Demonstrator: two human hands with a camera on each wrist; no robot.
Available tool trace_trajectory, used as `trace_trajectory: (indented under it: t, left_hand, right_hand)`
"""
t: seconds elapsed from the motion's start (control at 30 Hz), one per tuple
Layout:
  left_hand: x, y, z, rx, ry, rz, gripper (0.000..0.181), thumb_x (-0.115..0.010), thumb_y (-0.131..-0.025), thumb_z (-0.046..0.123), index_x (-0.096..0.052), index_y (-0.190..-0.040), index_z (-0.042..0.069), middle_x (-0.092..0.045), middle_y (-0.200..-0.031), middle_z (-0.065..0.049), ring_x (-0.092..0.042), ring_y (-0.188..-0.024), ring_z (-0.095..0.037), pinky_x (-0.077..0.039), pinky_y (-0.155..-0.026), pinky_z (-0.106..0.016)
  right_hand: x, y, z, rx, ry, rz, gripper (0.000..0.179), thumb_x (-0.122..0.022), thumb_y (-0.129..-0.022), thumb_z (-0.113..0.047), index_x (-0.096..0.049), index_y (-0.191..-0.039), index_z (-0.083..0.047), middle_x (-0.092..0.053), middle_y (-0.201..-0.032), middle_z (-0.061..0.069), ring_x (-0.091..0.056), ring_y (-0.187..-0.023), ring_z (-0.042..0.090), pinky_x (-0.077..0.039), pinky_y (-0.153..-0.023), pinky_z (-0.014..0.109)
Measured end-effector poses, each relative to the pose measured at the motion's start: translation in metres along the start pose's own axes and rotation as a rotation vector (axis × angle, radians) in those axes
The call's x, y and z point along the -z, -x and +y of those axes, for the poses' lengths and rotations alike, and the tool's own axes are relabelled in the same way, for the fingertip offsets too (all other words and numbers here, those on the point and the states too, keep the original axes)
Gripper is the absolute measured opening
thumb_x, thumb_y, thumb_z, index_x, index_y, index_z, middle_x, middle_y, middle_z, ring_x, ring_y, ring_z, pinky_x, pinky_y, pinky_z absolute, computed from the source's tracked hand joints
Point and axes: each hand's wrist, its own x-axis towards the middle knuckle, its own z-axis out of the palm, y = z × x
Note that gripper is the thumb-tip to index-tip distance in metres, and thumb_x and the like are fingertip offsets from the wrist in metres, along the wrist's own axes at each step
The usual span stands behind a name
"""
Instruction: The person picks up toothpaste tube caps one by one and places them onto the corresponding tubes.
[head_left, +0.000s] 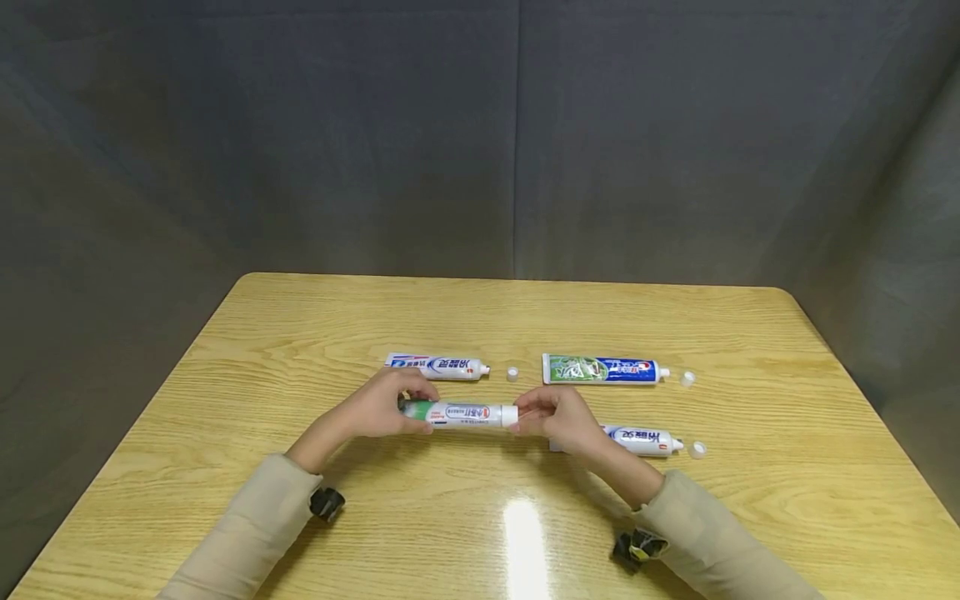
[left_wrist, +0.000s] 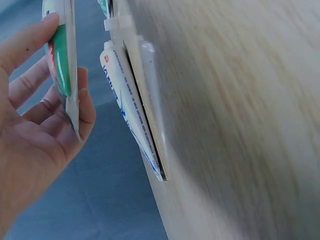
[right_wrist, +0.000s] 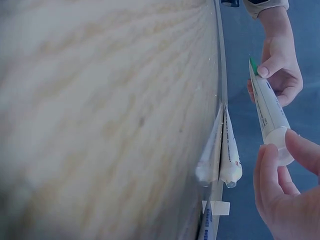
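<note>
Level above the table, a white toothpaste tube (head_left: pixel 467 414) with a green tail end is held between both hands. The left hand (head_left: pixel 381 406) grips the tail end, thumb on the near side, as the left wrist view also shows. At the other end, thumb and fingers of the right hand (head_left: pixel 561 419) pinch the white cap (right_wrist: pixel 280 145), which sits on the tube. Just behind the left hand lies a white and blue toothpaste tube (head_left: pixel 453 368), uncapped. Another uncapped white and blue tube (head_left: pixel 641 441) lies partly hidden behind the right hand and forearm.
A green and blue toothpaste tube (head_left: pixel 603 370) lies uncapped at the back right. Loose white caps stand off the nozzles: one cap (head_left: pixel 512 374) at back left, a second cap (head_left: pixel 687 378) at back right, a third cap (head_left: pixel 698 450) at right. The wooden table (head_left: pixel 420 517) reflects a bright light.
</note>
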Motion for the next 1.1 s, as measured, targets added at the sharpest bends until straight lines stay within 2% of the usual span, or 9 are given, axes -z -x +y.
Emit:
trace_trajectory:
  t: [0.13,0.27,0.37,0.63,0.73,0.87,0.9,1.1]
  left_hand:
    - [0.000,0.001,-0.004,0.021,0.035,-0.016,0.025,-0.081,-0.067,0.016,-0.068,-0.088,0.012,-0.060,-0.082,0.005,-0.050,-0.073,-0.010,-0.043,-0.065,-0.029]
    - [0.000,0.002,-0.009,0.038,0.143,-0.038,0.023,-0.079,-0.069,0.013,-0.068,-0.088,0.007,-0.062,-0.083,0.002,-0.055,-0.075,-0.011,-0.046,-0.067,-0.029]
    - [-0.001,0.003,-0.013,0.053,0.220,-0.056,0.022,-0.078,-0.071,0.011,-0.068,-0.090,0.004,-0.064,-0.086,-0.002,-0.058,-0.078,-0.014,-0.047,-0.070,-0.030]
    - [-0.002,0.003,-0.018,0.108,0.334,-0.103,0.022,-0.074,-0.073,0.005,-0.067,-0.093,0.000,-0.065,-0.090,-0.007,-0.060,-0.081,-0.018,-0.048,-0.074,-0.033]
    - [-0.002,0.002,-0.015,0.124,0.335,-0.112,0.021,-0.073,-0.074,0.002,-0.067,-0.093,-0.002,-0.065,-0.090,-0.009,-0.060,-0.081,-0.021,-0.048,-0.075,-0.034]
    - [-0.004,0.001,-0.018,0.129,0.326,-0.116,0.019,-0.072,-0.074,-0.001,-0.068,-0.092,-0.002,-0.065,-0.089,-0.008,-0.061,-0.079,-0.019,-0.048,-0.073,-0.032]
    - [-0.006,0.000,-0.022,0.122,0.323,-0.117,0.019,-0.072,-0.073,-0.001,-0.068,-0.092,-0.001,-0.065,-0.088,-0.007,-0.061,-0.078,-0.017,-0.048,-0.072,-0.031]
    - [-0.008,0.000,-0.023,0.118,0.317,-0.124,0.015,-0.069,-0.075,-0.003,-0.068,-0.090,-0.002,-0.065,-0.088,-0.008,-0.061,-0.079,-0.017,-0.049,-0.072,-0.030]
  right_hand:
    - [0.000,0.000,0.002,-0.032,-0.004,0.007,0.031,-0.071,-0.071,0.006,-0.059,-0.098,0.016,-0.066,-0.082,0.016,-0.063,-0.069,0.015,-0.051,-0.066,0.026]
    - [-0.001,0.000,0.004,-0.064,-0.005,0.015,0.031,-0.072,-0.070,0.004,-0.060,-0.097,0.014,-0.065,-0.080,0.009,-0.061,-0.069,0.012,-0.049,-0.065,0.024]
    - [-0.001,0.000,0.006,-0.087,-0.018,0.017,0.031,-0.071,-0.070,0.005,-0.060,-0.097,0.015,-0.065,-0.079,0.008,-0.060,-0.069,0.012,-0.049,-0.064,0.024]
    - [-0.001,-0.002,0.007,-0.149,-0.025,0.025,0.030,-0.072,-0.070,0.004,-0.061,-0.097,0.012,-0.063,-0.076,0.004,-0.059,-0.069,0.011,-0.047,-0.063,0.023]
    - [-0.001,-0.002,0.008,-0.159,-0.048,0.018,0.030,-0.071,-0.070,0.005,-0.060,-0.097,0.013,-0.062,-0.076,0.004,-0.058,-0.069,0.011,-0.047,-0.063,0.022]
    - [-0.002,-0.004,0.010,-0.175,-0.076,0.007,0.030,-0.070,-0.071,0.008,-0.059,-0.098,0.015,-0.062,-0.076,0.004,-0.058,-0.068,0.010,-0.048,-0.063,0.022]
    - [-0.002,-0.005,0.011,-0.179,-0.078,0.005,0.030,-0.070,-0.070,0.009,-0.059,-0.098,0.015,-0.062,-0.076,0.005,-0.058,-0.068,0.011,-0.049,-0.063,0.022]
    - [-0.003,-0.007,0.012,-0.202,-0.063,-0.019,0.026,-0.068,-0.072,0.010,-0.059,-0.096,0.016,-0.060,-0.076,0.005,-0.058,-0.066,0.010,-0.050,-0.064,0.023]
